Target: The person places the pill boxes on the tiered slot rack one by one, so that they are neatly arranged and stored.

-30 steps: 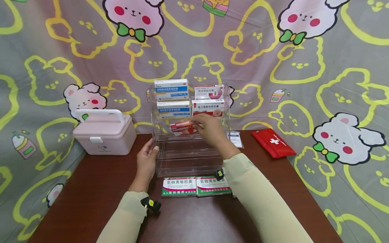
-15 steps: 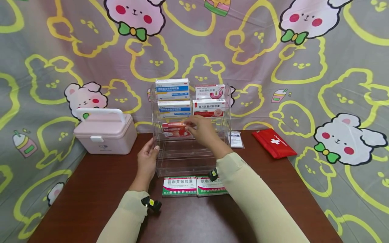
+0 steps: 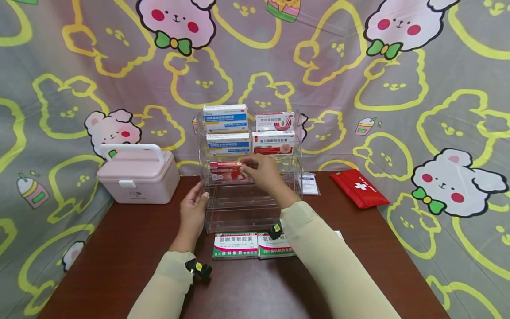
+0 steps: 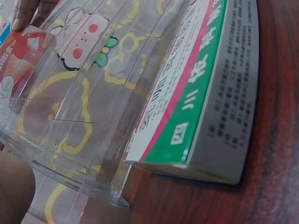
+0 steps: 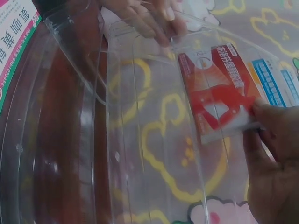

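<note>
A clear acrylic tiered display rack (image 3: pixel 248 216) stands mid-table. My left hand (image 3: pixel 192 213) grips its left side wall, thumb at the front edge. Between thumb and fingers, my right hand (image 3: pixel 263 173) pinches the right end of a red medicine box (image 3: pixel 224 172), which sits at the left of the third tier, behind the tier's clear front lip. Seen from the right wrist, the red box (image 5: pixel 218 93) lies along the tier with its printed face outward. Above it are two blue-and-white medicine boxes (image 3: pixel 227 144); two red-and-white medicine boxes (image 3: pixel 273 142) stand beside those.
Green-and-white medicine boxes (image 3: pixel 235 245) lie flat before the rack, partly covered by the right sleeve. A pink lidded case (image 3: pixel 137 179) stands to the left. On the right are a red first aid pouch (image 3: pixel 359 188) and a white packet (image 3: pixel 309 184). A patterned curtain hangs behind.
My right hand has moved left with the red box, which has gone from tilted in front of the rack to level in the third tier. The left hand has stayed on the rack.
</note>
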A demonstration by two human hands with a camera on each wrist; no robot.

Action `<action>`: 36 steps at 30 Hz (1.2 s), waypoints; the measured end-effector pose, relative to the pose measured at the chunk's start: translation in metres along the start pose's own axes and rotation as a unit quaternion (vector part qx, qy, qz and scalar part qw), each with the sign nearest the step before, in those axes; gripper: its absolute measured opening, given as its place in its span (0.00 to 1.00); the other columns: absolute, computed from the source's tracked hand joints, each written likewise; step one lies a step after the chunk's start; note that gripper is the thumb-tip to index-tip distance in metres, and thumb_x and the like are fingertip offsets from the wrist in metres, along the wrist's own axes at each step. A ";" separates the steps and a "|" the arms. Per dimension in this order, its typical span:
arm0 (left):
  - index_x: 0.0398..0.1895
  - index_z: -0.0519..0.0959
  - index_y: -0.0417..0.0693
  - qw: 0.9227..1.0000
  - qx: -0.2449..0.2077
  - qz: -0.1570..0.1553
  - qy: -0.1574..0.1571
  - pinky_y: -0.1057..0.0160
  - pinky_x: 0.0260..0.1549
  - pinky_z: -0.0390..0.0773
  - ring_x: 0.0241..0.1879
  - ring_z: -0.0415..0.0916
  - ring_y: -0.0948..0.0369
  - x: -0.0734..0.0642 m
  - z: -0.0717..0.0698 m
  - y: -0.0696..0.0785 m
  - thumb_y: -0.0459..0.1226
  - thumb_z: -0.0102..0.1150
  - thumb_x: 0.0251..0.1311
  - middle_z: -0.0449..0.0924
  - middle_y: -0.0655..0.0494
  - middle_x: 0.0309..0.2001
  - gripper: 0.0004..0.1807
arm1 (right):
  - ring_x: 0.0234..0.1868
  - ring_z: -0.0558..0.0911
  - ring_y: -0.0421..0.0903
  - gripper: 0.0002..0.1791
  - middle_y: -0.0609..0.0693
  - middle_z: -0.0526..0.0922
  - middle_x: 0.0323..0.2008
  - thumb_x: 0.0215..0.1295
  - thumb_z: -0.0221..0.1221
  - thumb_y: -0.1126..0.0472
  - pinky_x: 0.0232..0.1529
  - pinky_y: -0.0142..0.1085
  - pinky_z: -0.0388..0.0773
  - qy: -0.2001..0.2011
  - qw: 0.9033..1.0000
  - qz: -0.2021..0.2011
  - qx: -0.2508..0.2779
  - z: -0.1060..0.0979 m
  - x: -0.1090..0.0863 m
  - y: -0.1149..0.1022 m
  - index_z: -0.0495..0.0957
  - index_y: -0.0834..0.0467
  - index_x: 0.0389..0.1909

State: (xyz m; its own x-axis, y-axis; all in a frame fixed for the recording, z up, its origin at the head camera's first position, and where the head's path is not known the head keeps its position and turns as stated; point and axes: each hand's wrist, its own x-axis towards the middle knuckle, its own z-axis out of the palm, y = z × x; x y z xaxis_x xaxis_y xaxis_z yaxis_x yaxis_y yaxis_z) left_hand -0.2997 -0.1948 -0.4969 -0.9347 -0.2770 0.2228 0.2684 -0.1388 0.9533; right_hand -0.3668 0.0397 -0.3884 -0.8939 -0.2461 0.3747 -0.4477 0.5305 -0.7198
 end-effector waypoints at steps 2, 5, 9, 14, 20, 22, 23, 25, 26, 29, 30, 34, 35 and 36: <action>0.81 0.68 0.35 1.000 -0.001 0.001 -0.001 0.73 0.73 0.72 0.84 0.61 0.52 0.000 0.000 0.000 0.25 0.54 0.79 0.67 0.44 0.82 0.29 | 0.48 0.91 0.46 0.13 0.50 0.93 0.50 0.73 0.72 0.55 0.47 0.42 0.89 0.005 1.000 0.000 0.007 0.002 -0.001 0.000 0.91 0.52 0.54; 0.81 0.68 0.35 1.000 -0.001 0.001 0.000 0.72 0.73 0.72 0.84 0.61 0.51 0.000 0.000 0.000 0.24 0.54 0.79 0.67 0.44 0.82 0.29 | 0.47 0.92 0.47 0.13 0.51 0.94 0.48 0.73 0.72 0.55 0.46 0.42 0.89 0.008 1.000 -0.010 0.011 0.004 -0.001 0.000 0.92 0.53 0.54; 0.81 0.68 0.35 1.000 -0.003 0.002 0.000 0.72 0.73 0.72 0.84 0.61 0.52 0.000 0.001 0.000 0.25 0.54 0.79 0.67 0.44 0.82 0.29 | 0.45 0.91 0.45 0.13 0.50 0.95 0.46 0.74 0.72 0.55 0.46 0.42 0.89 0.016 1.000 -0.023 -0.004 0.006 -0.001 0.000 0.92 0.54 0.54; 0.81 0.68 0.37 1.000 -0.005 0.002 -0.001 0.71 0.74 0.71 0.84 0.61 0.52 0.002 0.001 0.000 0.25 0.53 0.80 0.67 0.44 0.82 0.29 | 0.44 0.90 0.44 0.13 0.50 0.94 0.47 0.73 0.72 0.55 0.46 0.41 0.87 0.026 0.999 -0.027 -0.018 0.008 0.000 0.000 0.92 0.53 0.54; 0.81 0.68 0.37 1.000 -0.001 -0.006 -0.001 0.72 0.74 0.71 0.84 0.61 0.53 0.000 0.000 0.001 0.25 0.53 0.80 0.67 0.46 0.82 0.29 | 0.47 0.90 0.46 0.14 0.51 0.94 0.49 0.74 0.71 0.56 0.51 0.44 0.88 0.025 0.999 -0.025 -0.015 0.010 -0.003 0.000 0.91 0.54 0.57; 0.82 0.68 0.37 1.000 0.002 -0.008 -0.002 0.72 0.74 0.71 0.84 0.61 0.53 0.000 0.000 0.001 0.25 0.53 0.80 0.67 0.45 0.82 0.29 | 0.50 0.91 0.49 0.16 0.53 0.93 0.50 0.74 0.71 0.58 0.54 0.44 0.89 0.024 0.999 -0.028 -0.002 0.010 -0.005 0.000 0.90 0.55 0.58; 0.82 0.68 0.37 1.000 0.003 -0.008 -0.002 0.72 0.74 0.71 0.84 0.61 0.53 0.000 0.000 0.001 0.25 0.53 0.80 0.67 0.45 0.82 0.29 | 0.51 0.91 0.50 0.16 0.54 0.92 0.52 0.74 0.71 0.59 0.56 0.45 0.89 0.023 0.999 -0.030 0.009 0.010 -0.006 0.001 0.89 0.56 0.60; 0.82 0.68 0.37 1.000 0.002 -0.013 0.000 0.72 0.74 0.71 0.84 0.61 0.53 0.000 -0.001 0.002 0.25 0.53 0.80 0.67 0.45 0.82 0.29 | 0.54 0.91 0.52 0.18 0.56 0.92 0.54 0.74 0.71 0.61 0.59 0.45 0.89 0.023 0.999 -0.037 0.019 0.008 -0.009 0.003 0.87 0.58 0.62; 0.82 0.68 0.37 1.000 0.001 -0.015 0.001 0.72 0.74 0.71 0.84 0.61 0.53 0.000 0.000 0.001 0.25 0.53 0.80 0.67 0.45 0.82 0.29 | 0.55 0.91 0.53 0.20 0.57 0.91 0.56 0.73 0.71 0.61 0.59 0.46 0.90 0.024 0.999 -0.040 0.024 0.006 -0.012 0.004 0.87 0.58 0.63; 0.82 0.68 0.37 1.000 0.003 -0.020 0.001 0.73 0.73 0.72 0.84 0.61 0.53 -0.002 0.000 0.001 0.26 0.53 0.80 0.67 0.46 0.82 0.29 | 0.53 0.91 0.55 0.21 0.59 0.90 0.55 0.72 0.72 0.62 0.57 0.46 0.91 0.035 0.997 -0.057 0.023 -0.003 -0.027 0.014 0.86 0.60 0.64; 0.82 0.68 0.37 1.000 0.002 -0.020 0.001 0.73 0.72 0.72 0.83 0.61 0.53 -0.003 0.000 0.001 0.26 0.53 0.80 0.67 0.46 0.83 0.29 | 0.51 0.91 0.54 0.21 0.58 0.91 0.53 0.72 0.72 0.61 0.55 0.46 0.91 0.038 0.997 -0.062 0.016 -0.007 -0.034 0.018 0.86 0.59 0.64; 0.81 0.68 0.35 1.000 -0.001 -0.007 0.000 0.75 0.71 0.73 0.83 0.61 0.52 -0.003 0.001 0.001 0.25 0.53 0.80 0.67 0.45 0.82 0.29 | 0.45 0.89 0.48 0.19 0.54 0.92 0.48 0.73 0.72 0.59 0.47 0.41 0.90 0.030 0.997 -0.062 0.025 -0.026 -0.064 0.039 0.87 0.58 0.62; 0.81 0.68 0.35 1.000 -0.002 -0.005 0.002 0.75 0.71 0.73 0.83 0.61 0.51 -0.003 0.001 0.001 0.25 0.53 0.80 0.67 0.44 0.82 0.29 | 0.45 0.89 0.46 0.20 0.52 0.92 0.48 0.73 0.72 0.58 0.46 0.39 0.89 0.022 0.998 -0.052 0.029 -0.032 -0.073 0.044 0.87 0.56 0.63; 0.81 0.67 0.34 1.000 -0.002 -0.004 0.001 0.74 0.71 0.73 0.84 0.60 0.50 -0.002 0.001 0.001 0.25 0.53 0.80 0.66 0.43 0.83 0.29 | 0.45 0.88 0.45 0.20 0.52 0.92 0.49 0.73 0.72 0.57 0.46 0.37 0.88 0.013 0.998 -0.043 0.035 -0.038 -0.081 0.050 0.87 0.55 0.63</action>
State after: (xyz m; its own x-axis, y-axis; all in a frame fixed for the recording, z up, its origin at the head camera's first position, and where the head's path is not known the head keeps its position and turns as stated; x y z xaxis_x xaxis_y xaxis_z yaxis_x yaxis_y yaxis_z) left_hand -0.2978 -0.1933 -0.4957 -0.9361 -0.2777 0.2158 0.2628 -0.1445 0.9540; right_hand -0.3158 0.1173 -0.4324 -0.8516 -0.2666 0.4513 -0.5240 0.4499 -0.7232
